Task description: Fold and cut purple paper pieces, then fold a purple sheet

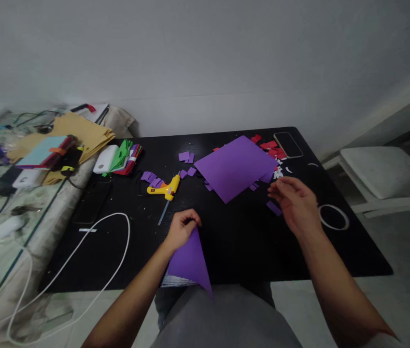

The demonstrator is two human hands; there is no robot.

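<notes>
My left hand (182, 231) is closed at the near edge of the table, gripping the top corner of a piece of purple paper (189, 261). The paper hangs at a slant towards my lap, and a pale striped surface shows below it. My right hand (297, 203) is raised over the right part of the table, its fingers loosely bent and apart with nothing visible in them. Just beside its fingertips are a small purple paper piece (274, 208) and the right corner of a large purple sheet (235, 166). A yellow glue gun (164, 188) with a glue stick lies beyond my left hand.
Small purple pieces (150, 178) lie by the glue gun. Red scraps (277, 151) and a phone (288, 145) are at the back right. A tape ring (346, 222) lies right of my right hand. A white cable (127, 241) loops at left; a white chair (382, 171) stands right.
</notes>
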